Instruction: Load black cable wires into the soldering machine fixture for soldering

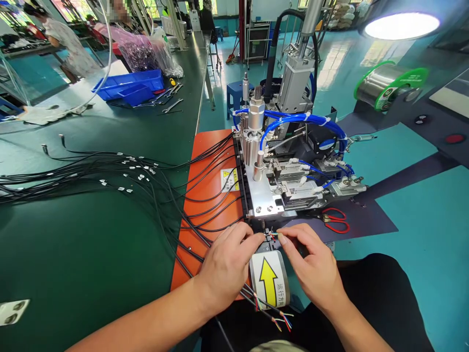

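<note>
Fine coloured wires (273, 234) run between my two hands at the front end of the machine (262, 198). My right hand (313, 261) pinches these wires between thumb and fingertips. My left hand (229, 256) is closed over the black cables (194, 259), its thumb tip close to the wires; its fingers partly hide what they grip. Below it, stripped cable ends (282, 320) with red, blue, white and yellow strands hang toward my lap. Just under the wires sits a white plate with a yellow arrow (269, 281).
Black cables with white tags (137, 168) spread across the green table (91, 254) and an orange mat (208, 166). Red-handled scissors (335, 220) lie right of the machine. A solder spool (390, 85) hangs upper right. Blue trays (132, 85) and wrenches (172, 105) sit farther back. People work beyond.
</note>
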Demonstrator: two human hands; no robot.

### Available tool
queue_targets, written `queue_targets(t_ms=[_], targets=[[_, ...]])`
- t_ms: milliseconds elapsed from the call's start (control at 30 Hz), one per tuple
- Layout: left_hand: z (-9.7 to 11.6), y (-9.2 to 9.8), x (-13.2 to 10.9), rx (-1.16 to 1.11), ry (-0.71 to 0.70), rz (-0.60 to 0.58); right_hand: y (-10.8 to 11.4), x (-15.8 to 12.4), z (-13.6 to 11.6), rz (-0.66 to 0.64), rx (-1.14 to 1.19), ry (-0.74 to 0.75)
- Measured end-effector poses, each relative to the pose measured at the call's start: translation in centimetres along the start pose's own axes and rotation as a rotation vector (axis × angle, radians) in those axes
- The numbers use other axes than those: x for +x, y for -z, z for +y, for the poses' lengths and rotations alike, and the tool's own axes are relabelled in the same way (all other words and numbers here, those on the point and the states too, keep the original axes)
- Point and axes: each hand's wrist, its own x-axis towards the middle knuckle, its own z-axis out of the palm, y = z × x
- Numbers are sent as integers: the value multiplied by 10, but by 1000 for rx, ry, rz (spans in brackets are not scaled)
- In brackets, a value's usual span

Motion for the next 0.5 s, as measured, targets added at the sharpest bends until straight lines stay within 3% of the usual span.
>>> queue_targets(t_ms=[500], targets=[[1,-1,0,23,-6,-1,1,4,4,-17,67,-130]])
